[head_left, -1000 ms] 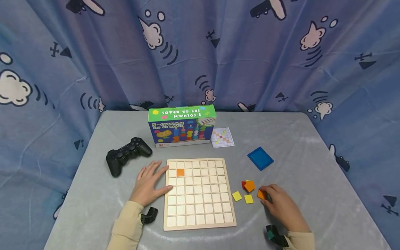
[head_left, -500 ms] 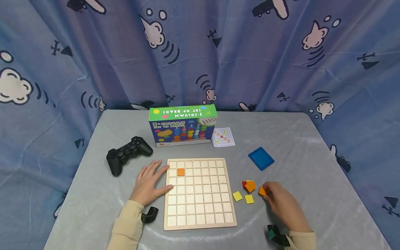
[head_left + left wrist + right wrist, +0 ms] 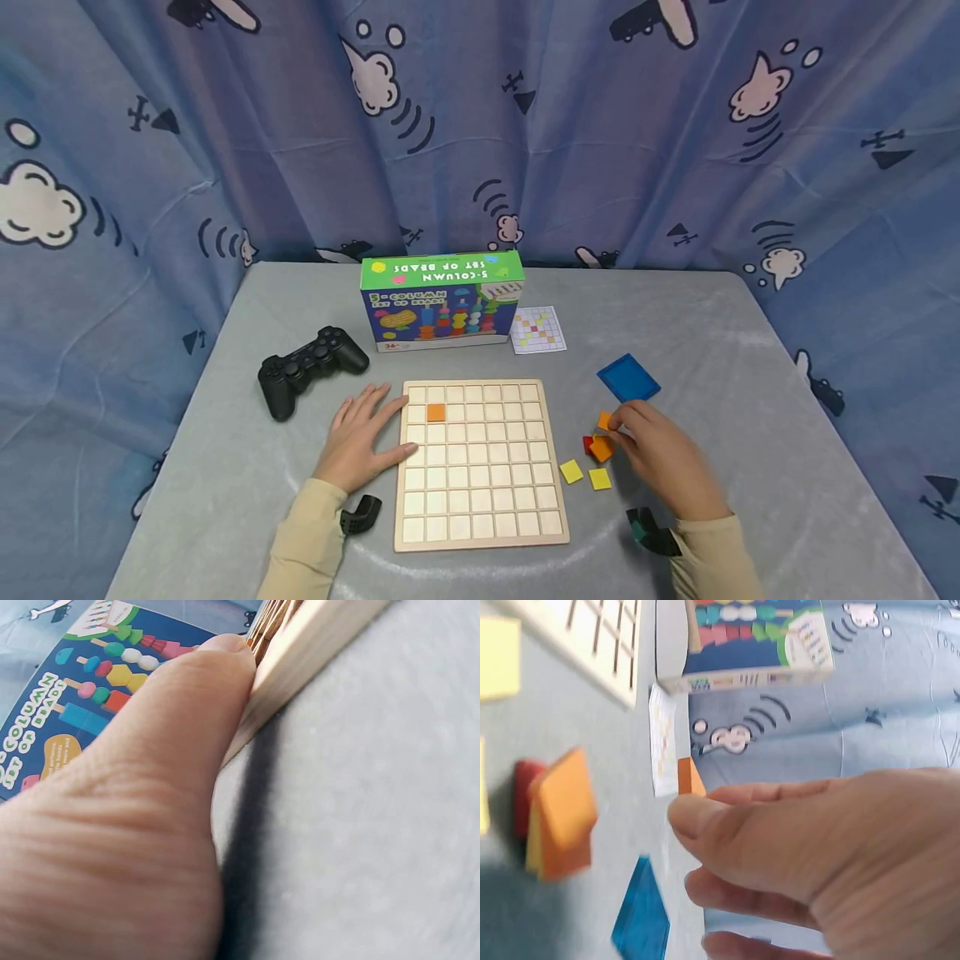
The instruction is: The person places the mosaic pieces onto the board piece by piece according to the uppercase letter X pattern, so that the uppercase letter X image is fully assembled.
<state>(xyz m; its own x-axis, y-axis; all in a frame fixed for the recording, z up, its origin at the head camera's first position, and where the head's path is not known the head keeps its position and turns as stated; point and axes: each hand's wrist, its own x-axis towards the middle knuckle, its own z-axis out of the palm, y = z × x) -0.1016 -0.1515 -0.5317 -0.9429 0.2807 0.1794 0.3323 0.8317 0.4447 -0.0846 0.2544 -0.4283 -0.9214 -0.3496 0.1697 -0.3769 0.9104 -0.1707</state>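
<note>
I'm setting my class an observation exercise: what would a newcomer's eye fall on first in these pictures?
Probably the pale board on the table, with one orange square near its far left corner. The left hand touches the board's left edge, while the right hand pinches an orange tile near the loose tiles on the right. Behind the board stands a bright green and blue box.

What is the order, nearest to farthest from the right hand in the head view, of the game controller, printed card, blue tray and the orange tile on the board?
1. Blue tray: just beyond the right hand.
2. Printed card: farther back, to its left.
3. Orange tile: upper left of the board.
4. Game controller: far left.
</note>
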